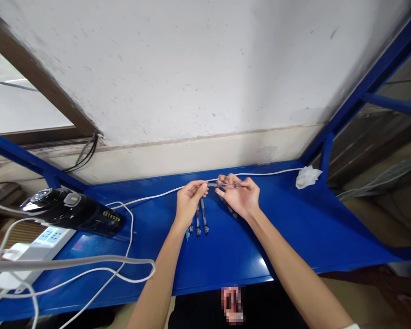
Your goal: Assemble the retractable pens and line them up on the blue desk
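Note:
Above the blue tabletop I hold a slim pen (222, 185) level between both hands. It has a clear barrel and a darker left part. My left hand (188, 197) is closed, with thumb and fingers pinching the pen's left end. The right end is pinched by my right hand (245, 197), whose palm faces up with some fingers curled. Several dark clear-barrelled pens lie by my left hand, among them one pen (204, 220) and a blue-tipped pen (187, 234) partly hidden under that hand. Another dark pen (230, 210) lies slanted below my right hand.
A black bottle (85, 214) and a white power strip (37, 251) stand at the left, among looping white cables (132, 233). Crumpled white tissue (307, 177) lies at the right rear. The blue tabletop (294, 228) meets a wall (192, 155) behind.

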Available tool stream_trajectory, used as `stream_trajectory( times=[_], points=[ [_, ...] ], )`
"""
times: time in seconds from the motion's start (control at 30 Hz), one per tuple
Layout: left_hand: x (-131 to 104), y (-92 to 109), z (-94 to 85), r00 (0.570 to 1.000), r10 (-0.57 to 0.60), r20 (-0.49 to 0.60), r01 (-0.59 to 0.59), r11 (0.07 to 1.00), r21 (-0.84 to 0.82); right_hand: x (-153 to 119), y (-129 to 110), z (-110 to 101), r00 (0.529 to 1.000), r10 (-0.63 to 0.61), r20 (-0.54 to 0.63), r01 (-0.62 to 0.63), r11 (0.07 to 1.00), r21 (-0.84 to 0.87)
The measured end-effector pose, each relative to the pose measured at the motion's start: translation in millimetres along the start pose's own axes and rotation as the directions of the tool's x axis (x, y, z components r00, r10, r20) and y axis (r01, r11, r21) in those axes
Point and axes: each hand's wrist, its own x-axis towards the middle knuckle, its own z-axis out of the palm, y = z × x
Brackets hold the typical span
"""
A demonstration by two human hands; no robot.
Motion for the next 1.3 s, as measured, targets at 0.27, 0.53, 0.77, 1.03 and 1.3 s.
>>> stream_trajectory(
  times=[0.27,0.53,0.77,1.03,1.3],
  points=[
    [5,1,-13.4,0.996,-0.053,-0.071,0.053,0.999,-0.006,0,12,-3,0.956,0.27,0.118,-0.162,0.818,-0.551],
    [10,-18,-16.4,0.992,0.085,-0.091,-0.052,0.945,0.322,-6,26,-13,0.965,0.037,0.261,0.257,0.086,-0.963],
    [9,-18,-16.2,0.987,0.123,-0.103,-0.08,0.934,0.347,-9,33,-7,0.931,0.208,0.299,0.363,-0.471,-0.804],
    [6,-17,-11.9,0.988,0.141,-0.062,-0.105,0.914,0.393,-9,39,-8,0.934,0.197,0.298,0.357,-0.47,-0.807],
    [7,-15,-13.5,0.984,0.152,-0.091,-0.11,0.926,0.362,-8,18,-9,0.967,0.021,0.254,0.211,-0.624,-0.753]
  ],
)
